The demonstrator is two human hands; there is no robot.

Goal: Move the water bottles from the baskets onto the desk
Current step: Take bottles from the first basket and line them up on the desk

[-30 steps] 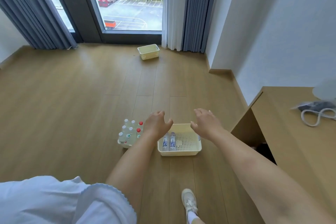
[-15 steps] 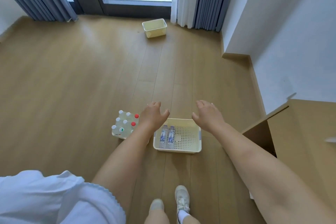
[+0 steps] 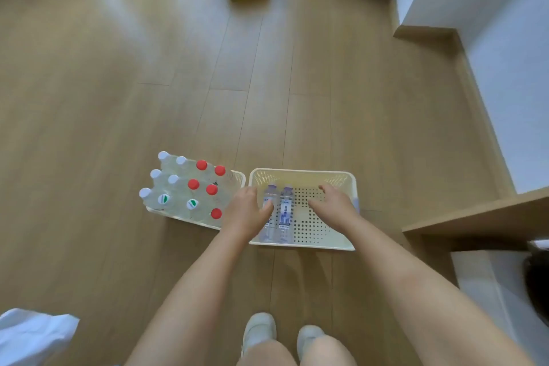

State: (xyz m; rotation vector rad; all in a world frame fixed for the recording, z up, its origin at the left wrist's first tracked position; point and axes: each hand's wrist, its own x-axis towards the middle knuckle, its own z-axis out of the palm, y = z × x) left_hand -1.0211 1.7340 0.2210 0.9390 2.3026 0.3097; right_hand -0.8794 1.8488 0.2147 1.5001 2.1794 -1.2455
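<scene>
The left basket (image 3: 237, 178) is packed with upright bottles (image 3: 190, 187), probably kept for a later turn. Just beside it, the left hand (image 3: 245, 214) reaches into the near basket (image 3: 303, 175), its thumb touching the left lying bottle (image 3: 269, 199), not yet gripping. The second bottle (image 3: 285, 211) lies between the hands. The right hand (image 3: 334, 205) hovers with spread fingers, holding nothing. The desk (image 3: 481, 214) is at the right.

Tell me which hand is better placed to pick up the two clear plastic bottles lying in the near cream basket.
Probably the left hand: its fingertips reach the two clear plastic bottles at the left side of the near cream perforated basket. The right hand hovers over bare basket floor, apart from them.
</scene>
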